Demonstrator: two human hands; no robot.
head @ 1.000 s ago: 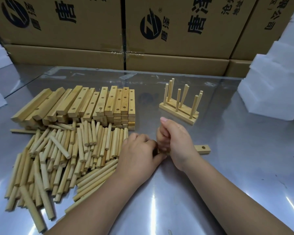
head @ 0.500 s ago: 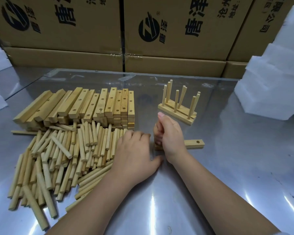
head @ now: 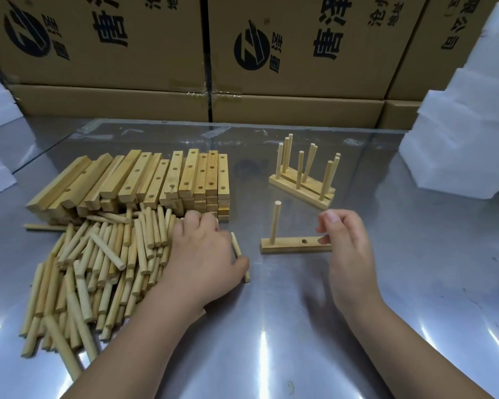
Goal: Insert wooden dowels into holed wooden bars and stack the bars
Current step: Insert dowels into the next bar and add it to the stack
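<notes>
desk [head: 386, 283]: we see bare steel.
bar pile [head: 144, 180]: far left.
dowel pile [head: 98, 263]: just before it.
left hand [head: 202, 254]: curled on the dowel pile; we cannot tell its grip.
right hand [head: 346, 254]: grip loosely spread, holding nothing, fingertip at the single bar [head: 294, 244].
single bar: mid-desk, one dowel [head: 274, 223] upright in its left hole.

**Head-worn camera: one wide-angle view, facing forward and down onto a metal table [head: 415, 283].**
The lens sits close above the work: the left hand [head: 205, 254] and right hand [head: 346, 254] fill mid-frame, reaching in from the bottom edge, and cardboard boxes [head: 300, 82] close the far side.
</notes>
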